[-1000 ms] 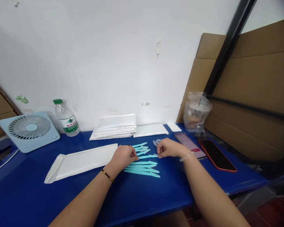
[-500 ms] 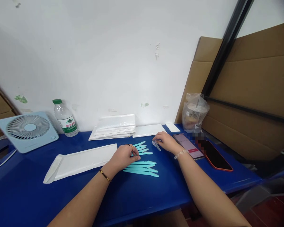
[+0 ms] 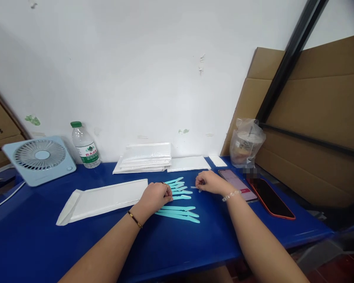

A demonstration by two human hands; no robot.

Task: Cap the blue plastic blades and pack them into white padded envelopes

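Two fanned groups of turquoise eyebrow razors, an upper one point(image 3: 178, 183) and a lower one point(image 3: 191, 214), lie on the blue table. Between them, my left hand point(image 3: 158, 195) pinches a single eyebrow razor point(image 3: 183, 197), whose blade end points right. My right hand point(image 3: 208, 182) has its thumb and fingers closed just right of the upper group. At its fingertips shows a small translucent piece point(image 3: 194, 187), resembling a blade cover; its exact shape is hard to make out.
Left of my hands lies a white padded mailer point(image 3: 106, 200). More white packs point(image 3: 146, 157) are stacked by the wall. A fan point(image 3: 41, 161) and water bottle point(image 3: 87, 149) stand left. Two phones point(image 3: 238, 184) and a bagged cup point(image 3: 244, 143) are on the right.
My left hand has separated one razor from the lower group. My right hand's fingers have turned downward and closed more around the translucent piece. The view has shifted slightly.
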